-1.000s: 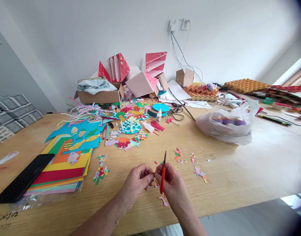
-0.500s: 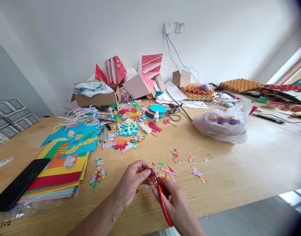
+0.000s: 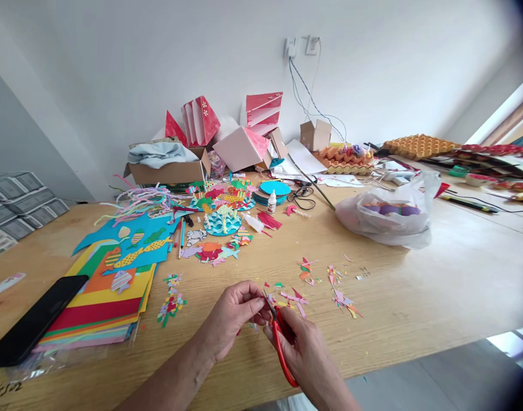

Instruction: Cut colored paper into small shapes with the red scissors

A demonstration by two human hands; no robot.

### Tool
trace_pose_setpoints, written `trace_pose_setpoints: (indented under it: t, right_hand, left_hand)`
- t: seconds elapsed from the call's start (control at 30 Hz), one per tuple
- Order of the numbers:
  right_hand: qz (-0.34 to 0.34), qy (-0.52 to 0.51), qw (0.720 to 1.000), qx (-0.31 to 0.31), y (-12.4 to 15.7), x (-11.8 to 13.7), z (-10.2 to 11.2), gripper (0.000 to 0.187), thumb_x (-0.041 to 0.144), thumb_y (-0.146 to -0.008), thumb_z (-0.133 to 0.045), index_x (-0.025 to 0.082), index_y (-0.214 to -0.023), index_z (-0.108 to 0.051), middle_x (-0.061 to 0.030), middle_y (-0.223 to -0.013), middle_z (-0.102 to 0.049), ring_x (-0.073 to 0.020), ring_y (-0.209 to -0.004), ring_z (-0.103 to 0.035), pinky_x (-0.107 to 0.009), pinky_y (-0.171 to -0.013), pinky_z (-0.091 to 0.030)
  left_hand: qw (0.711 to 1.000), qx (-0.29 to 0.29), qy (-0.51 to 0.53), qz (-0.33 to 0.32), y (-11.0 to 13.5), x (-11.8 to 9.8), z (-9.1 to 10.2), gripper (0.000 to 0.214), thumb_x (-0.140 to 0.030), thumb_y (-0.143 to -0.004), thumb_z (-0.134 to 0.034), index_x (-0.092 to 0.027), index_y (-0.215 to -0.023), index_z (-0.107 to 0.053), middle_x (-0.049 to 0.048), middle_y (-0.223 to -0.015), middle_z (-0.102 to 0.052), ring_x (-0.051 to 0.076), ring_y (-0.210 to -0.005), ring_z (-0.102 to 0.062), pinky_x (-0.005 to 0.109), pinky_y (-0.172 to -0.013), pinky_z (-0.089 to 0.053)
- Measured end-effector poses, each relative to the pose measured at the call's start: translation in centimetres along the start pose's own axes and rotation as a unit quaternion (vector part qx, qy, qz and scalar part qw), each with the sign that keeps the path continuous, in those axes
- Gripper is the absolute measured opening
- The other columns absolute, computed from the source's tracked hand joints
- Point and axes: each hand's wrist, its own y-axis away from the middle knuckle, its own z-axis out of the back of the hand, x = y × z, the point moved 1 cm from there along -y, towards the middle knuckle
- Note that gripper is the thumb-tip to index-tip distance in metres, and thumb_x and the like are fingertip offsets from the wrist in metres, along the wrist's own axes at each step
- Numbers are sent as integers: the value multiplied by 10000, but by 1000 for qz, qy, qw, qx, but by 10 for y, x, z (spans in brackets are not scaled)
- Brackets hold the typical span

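Note:
My right hand [image 3: 301, 348] grips red-handled scissors [image 3: 279, 342], blades pointing up and left toward my other hand. My left hand [image 3: 235, 314] pinches a tiny red paper scrap at the blade tips; the scrap is mostly hidden by my fingers. Both hands hover over the near edge of the wooden table [image 3: 415, 297]. Small coloured paper offcuts [image 3: 293, 297] lie just beyond my fingers.
A stack of coloured paper sheets [image 3: 102, 297] and a black phone [image 3: 34, 319] lie at left. Paper cut-outs [image 3: 218, 222], a small glue bottle [image 3: 271, 201], a cardboard box [image 3: 167, 165] and red folded boxes [image 3: 201, 120] fill the back. A plastic bag [image 3: 389, 220] sits at right.
The scissors swung from upright to slanting toward my left hand a second ago; in the last half second both hands have barely shifted.

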Motion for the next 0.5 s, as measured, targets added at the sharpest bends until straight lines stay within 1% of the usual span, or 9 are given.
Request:
trace_pose_setpoints:
  t: [0.2,0.5]
  right_hand:
    - [6,5,1000,-5,2,-3,0,270,379,-776,-441,195,-578,-440,48,-483,-414,-92,-437,-328,-194,-427,-271]
    - [-8,15,1000,20,4,-8,-2,303,392,-768,-461,196,-552,-379,64,-490,-360,-82,-445,-297,-191,-437,-243]
  left_hand:
    - [1000,-1,-21,4,0,1,3,177,-289,-647,-644,-131,-686,-574,21,-624,-610,122,-596,-562,230,-586,-422]
    - [1000,0,-28,0,-1,1,6,150,-262,-653,-629,-129,-675,-563,16,-608,-600,109,-577,-547,215,-564,-410]
